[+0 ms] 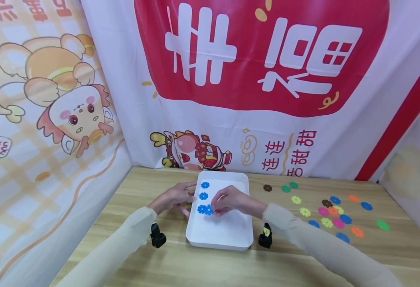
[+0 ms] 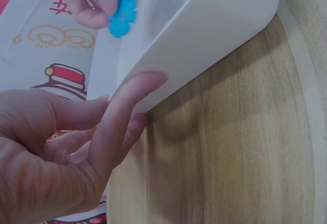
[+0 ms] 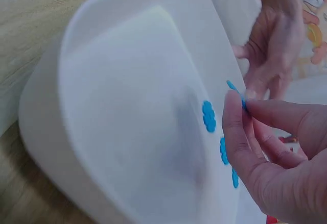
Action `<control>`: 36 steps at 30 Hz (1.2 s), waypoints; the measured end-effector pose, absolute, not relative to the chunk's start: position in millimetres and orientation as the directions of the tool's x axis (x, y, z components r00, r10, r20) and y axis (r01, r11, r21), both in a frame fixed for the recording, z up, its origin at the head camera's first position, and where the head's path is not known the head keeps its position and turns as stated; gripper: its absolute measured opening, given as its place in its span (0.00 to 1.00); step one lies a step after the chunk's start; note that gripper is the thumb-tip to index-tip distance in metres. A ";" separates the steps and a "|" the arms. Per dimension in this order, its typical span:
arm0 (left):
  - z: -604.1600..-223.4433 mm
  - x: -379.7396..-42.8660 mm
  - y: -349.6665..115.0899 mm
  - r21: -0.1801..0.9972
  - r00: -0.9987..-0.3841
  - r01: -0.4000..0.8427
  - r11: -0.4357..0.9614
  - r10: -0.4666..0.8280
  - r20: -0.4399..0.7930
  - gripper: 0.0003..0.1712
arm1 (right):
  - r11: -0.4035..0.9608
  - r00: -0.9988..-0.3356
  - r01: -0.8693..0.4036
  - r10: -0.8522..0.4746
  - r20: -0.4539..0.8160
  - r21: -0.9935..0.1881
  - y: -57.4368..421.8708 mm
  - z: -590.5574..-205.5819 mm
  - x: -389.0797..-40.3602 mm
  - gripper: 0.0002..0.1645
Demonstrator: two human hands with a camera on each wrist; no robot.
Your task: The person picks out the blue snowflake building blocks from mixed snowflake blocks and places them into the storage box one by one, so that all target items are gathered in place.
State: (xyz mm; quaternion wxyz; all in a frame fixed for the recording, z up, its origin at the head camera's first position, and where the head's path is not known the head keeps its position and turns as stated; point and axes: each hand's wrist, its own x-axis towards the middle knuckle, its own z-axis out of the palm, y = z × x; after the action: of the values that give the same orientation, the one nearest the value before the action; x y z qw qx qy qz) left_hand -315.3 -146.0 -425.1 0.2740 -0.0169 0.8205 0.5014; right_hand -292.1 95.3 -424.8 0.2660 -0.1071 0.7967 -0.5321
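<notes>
A white rectangular tray point(image 1: 227, 237) stands on the wooden table. My left hand point(image 1: 175, 196) is at its left side, with extended fingers touching the outer wall near the rim, as the left wrist view shows. Over the tray, my right hand point(image 1: 229, 199) pinches a blue flower-shaped disc point(image 2: 122, 16) between thumb and fingertips. Three similar blue discs lie along the tray's left side: a far one point(image 1: 205, 185), a middle one point(image 1: 203, 195) and a nearer one point(image 1: 201, 209). In the head view the held disc appears right beside the nearer one.
To the tray's right, several loose flower discs are scattered, including a brown one point(image 1: 267, 188), a green one point(image 1: 383, 225), a yellow one point(image 1: 296, 200) and an orange one point(image 1: 357, 231). Some overlap in a cluster. A printed cloth point(image 1: 195, 119) hangs behind the table.
</notes>
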 end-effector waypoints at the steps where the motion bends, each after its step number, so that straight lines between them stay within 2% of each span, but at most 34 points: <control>1: -425.1 -314.5 -146.2 0.813 -0.848 -0.300 0.500 0.250 -0.467 0.42 | 0.424 -0.830 0.105 -0.461 -0.314 -0.899 90.6 -426.3 -290.9 0.07; 7: -423.7 -311.8 -148.0 0.824 -0.850 -0.286 0.489 0.268 -0.454 0.41 | 0.491 -0.808 0.101 -0.466 -0.359 -0.865 69.5 -427.6 -290.2 0.05; 16: -425.1 -312.7 -147.8 0.833 -0.850 -0.289 0.471 0.275 -0.450 0.41 | 0.595 -0.824 0.086 -0.408 -0.392 -0.799 55.2 -434.8 -285.2 0.04; 27: -423.8 -313.5 -148.6 0.827 -0.851 -0.295 0.478 0.262 -0.455 0.41 | 0.647 -0.850 -0.056 -0.430 -0.303 -0.761 47.9 -440.5 -284.1 0.05; 36: -425.7 -315.1 -147.5 0.831 -0.849 -0.285 0.478 0.277 -0.450 0.41 | 0.667 -0.850 -0.068 -0.429 -0.307 -0.742 61.9 -434.0 -288.8 0.05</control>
State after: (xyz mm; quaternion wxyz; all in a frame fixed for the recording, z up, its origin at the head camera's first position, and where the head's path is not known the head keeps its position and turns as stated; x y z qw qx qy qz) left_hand -315.1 -147.5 -425.7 0.2745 -0.0025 0.8146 0.5109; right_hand -288.8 61.9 -434.0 0.2353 -0.1409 0.8820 -0.3832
